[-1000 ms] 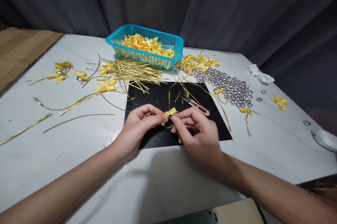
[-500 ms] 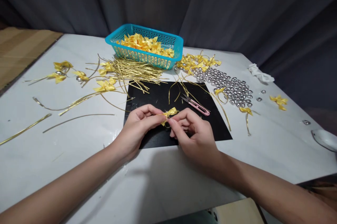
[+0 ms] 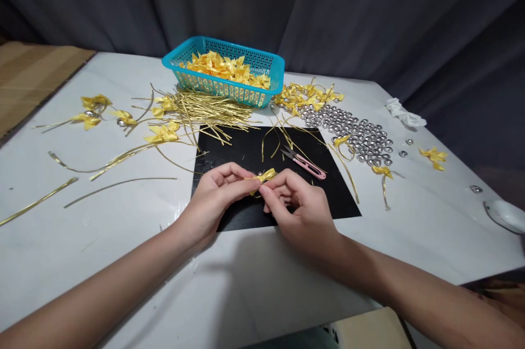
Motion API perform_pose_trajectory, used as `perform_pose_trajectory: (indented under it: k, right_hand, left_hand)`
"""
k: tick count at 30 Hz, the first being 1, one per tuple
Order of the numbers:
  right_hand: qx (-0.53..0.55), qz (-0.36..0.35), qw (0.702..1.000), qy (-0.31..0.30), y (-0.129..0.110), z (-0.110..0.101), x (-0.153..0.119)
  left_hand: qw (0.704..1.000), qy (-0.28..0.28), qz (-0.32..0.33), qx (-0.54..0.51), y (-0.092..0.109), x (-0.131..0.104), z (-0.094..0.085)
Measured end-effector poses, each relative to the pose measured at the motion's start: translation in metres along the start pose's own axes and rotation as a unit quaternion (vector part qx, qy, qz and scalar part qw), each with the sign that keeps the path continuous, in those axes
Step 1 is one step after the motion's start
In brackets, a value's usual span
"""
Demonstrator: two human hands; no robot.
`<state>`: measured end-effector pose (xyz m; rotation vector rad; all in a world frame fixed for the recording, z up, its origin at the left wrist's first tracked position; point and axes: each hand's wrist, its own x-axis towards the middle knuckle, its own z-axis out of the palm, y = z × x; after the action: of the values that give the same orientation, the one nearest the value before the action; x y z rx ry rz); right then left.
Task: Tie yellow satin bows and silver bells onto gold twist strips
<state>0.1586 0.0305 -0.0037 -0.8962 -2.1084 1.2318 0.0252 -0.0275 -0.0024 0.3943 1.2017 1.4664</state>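
Note:
Over a black mat (image 3: 241,223), my left hand (image 3: 219,190) pinches a small yellow ribbon bow (image 3: 267,175) between thumb and fingers. My right hand (image 3: 301,201) meets it from the other side, thumb and forefinger closed on the bow's gold cord (image 3: 256,194), though the fingertips hide most of it. A tiny bead shows at the bow's middle. Pink-handled thread snips (image 3: 307,164) lie on the mat just beyond my right hand, with a few gold cords beside them.
A blue basket (image 3: 223,85) of yellow bows stands at the back, a heap of gold cords (image 3: 209,108) before it. Silver bells or beads (image 3: 356,133) spread to its right. Finished-looking bows (image 3: 164,132) and a white cloth (image 3: 405,112) lie around the white table (image 3: 135,239).
Both hands stay at nearly the same spot with the bow between them. The bow has turned slightly and my fingertips have shifted a little. The view has moved marginally.

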Motion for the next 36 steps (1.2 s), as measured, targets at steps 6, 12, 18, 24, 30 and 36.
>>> perform_pose_trajectory:
  k: [6,12,18,24,30,36]
  right_hand:
    - [0.059,0.026,0.998,0.010,-0.004,0.002,0.000]
    - [0.179,0.107,0.978,0.014,-0.008,-0.001,0.003]
    - [0.256,0.186,0.948,-0.021,-0.006,-0.006,0.012]
    - [0.181,0.168,0.967,-0.057,-0.009,-0.007,0.014]
    - [0.058,0.093,0.993,-0.038,-0.019,-0.017,0.011]
    - [-0.056,-0.057,0.996,-0.028,-0.018,-0.024,0.011]
  left_hand:
    - [1.000,0.011,0.026,-0.010,-0.001,0.000,0.001]
    - [0.997,0.024,0.059,-0.047,0.001,0.003,-0.002]
    - [0.997,0.005,0.047,-0.059,0.002,0.003,-0.002]
    - [0.998,-0.025,0.031,-0.055,0.001,0.005,-0.001]
    - [0.997,-0.004,0.058,-0.045,0.003,0.007,-0.005]
    - [0.996,-0.005,0.084,-0.006,0.003,0.009,-0.009]
